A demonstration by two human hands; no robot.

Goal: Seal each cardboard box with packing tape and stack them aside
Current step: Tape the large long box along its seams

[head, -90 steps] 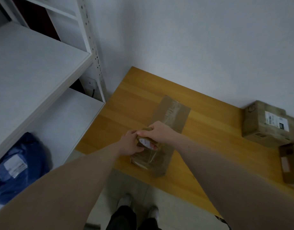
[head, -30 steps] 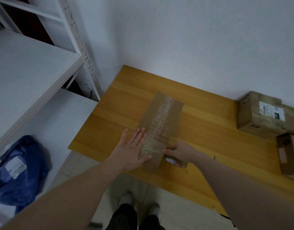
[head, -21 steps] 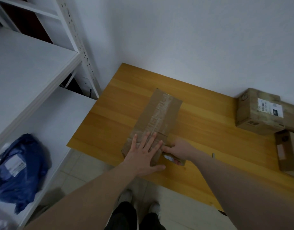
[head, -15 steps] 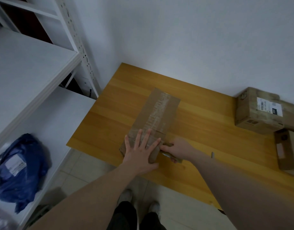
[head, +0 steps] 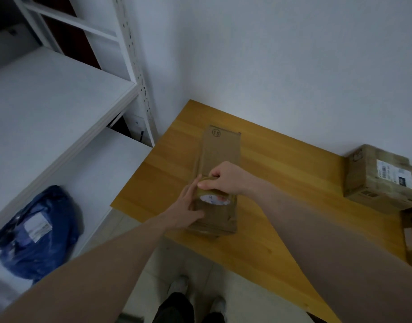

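A crumpled blue plastic bag (head: 38, 231) lies on the lower white shelf (head: 102, 173). On the wooden worktop (head: 282, 183), the left hand (head: 185, 209) rests straight-fingered against the long brown cardboard box (head: 217, 173) near the worktop's front edge. The right hand (head: 228, 179) grips the brown packing tape roll (head: 213, 195) on the box top. Two more cardboard boxes (head: 382, 180) sit far right.

Box (head: 220, 159): matt brown cardboard.
Tape roll (head: 213, 194) on the box: glossy brownish film (white printed core).
Table (head: 282, 187) under the box: smooth yellow wood, visible grain.
Shelf (head: 49, 108) left of the box: matt white boards, painted perforated metal uprights.
Bag (head: 37, 231) left of the box: crinkled blue plastic.
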